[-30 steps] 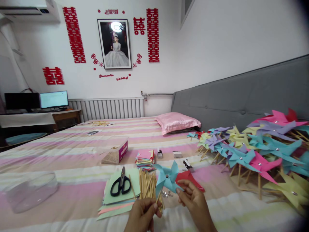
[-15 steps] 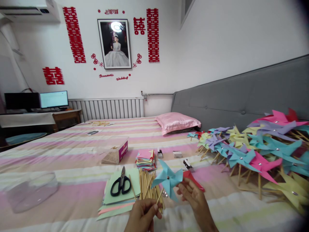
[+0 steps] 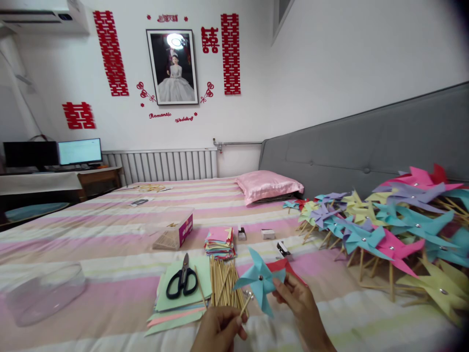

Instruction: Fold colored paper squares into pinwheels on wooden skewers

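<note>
Two hands share one blue pinwheel (image 3: 260, 277) in the head view, held up over the near part of the bed (image 3: 113, 305), between the sticks (image 3: 224, 283) on its left and the red paper (image 3: 293, 269) just behind it on the right. The left hand (image 3: 220, 330) grips the pinwheel's stick (image 3: 246, 305) between thumb and fingers; its lower end is hidden in that grip. From there the stick's long axis slants up and away to the right, toward the hub, so the blades lie to the far right of the left hand.

The right hand (image 3: 300, 299) is on the other side, its fingers bent and touching the right-hand blade. Whether they pinch the paper or only rest against it, I cannot tell. Of the two, the right hand's fingertips are nearer the hub; the left hand's are farther down the stick. The blades fan out between them, facing the near side.

Left of the sticks, the scissors (image 3: 183, 282) lie on green paper (image 3: 201, 274). Well apart on the right, a pile of pinwheels (image 3: 366, 238) lies beside the headboard (image 3: 330, 146).
</note>
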A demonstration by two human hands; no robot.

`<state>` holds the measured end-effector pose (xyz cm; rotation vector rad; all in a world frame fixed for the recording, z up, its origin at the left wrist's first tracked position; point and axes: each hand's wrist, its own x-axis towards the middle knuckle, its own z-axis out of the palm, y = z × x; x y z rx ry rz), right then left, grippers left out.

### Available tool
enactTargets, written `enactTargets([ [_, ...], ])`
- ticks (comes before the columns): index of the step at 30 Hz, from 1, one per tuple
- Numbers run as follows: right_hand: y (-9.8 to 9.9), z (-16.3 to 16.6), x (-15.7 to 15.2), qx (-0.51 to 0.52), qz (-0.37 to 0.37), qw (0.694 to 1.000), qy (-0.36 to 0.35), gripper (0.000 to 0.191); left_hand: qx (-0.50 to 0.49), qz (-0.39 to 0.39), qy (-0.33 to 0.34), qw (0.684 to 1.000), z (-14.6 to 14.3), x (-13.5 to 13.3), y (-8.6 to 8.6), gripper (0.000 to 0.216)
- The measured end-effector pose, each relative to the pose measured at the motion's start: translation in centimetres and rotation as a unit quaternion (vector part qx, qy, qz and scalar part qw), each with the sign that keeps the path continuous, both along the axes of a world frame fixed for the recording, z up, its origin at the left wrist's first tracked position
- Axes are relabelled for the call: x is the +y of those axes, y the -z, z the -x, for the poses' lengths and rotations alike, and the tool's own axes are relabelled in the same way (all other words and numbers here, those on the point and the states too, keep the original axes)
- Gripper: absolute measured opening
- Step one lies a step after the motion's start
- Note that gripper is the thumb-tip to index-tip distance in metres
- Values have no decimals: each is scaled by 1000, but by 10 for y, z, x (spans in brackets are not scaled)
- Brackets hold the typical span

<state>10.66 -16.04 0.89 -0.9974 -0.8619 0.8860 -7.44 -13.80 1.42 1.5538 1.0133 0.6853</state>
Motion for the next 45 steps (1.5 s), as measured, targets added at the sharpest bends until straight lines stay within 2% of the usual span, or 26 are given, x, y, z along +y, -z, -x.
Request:
enactTargets([
  [7, 5, 7, 0, 13, 33, 999, -2, 23, 4, 2, 26, 1000, -4, -3, 8, 46],
  [14, 6, 7, -1, 20, 29, 999, 0, 25, 6, 3, 25, 1000, -6, -6, 3, 46],
  [20, 8, 6, 1, 34, 31, 999, -28, 25, 7, 2, 36, 999, -6, -6, 1, 49],
  [34, 10, 6, 1, 21, 27, 999, -39, 26, 6, -13, 41, 999, -6, -7, 4, 36],
  [45, 12, 9, -1, 16, 26, 999, -16, 27, -2, -18, 44, 999, -8, -9, 2, 29],
])
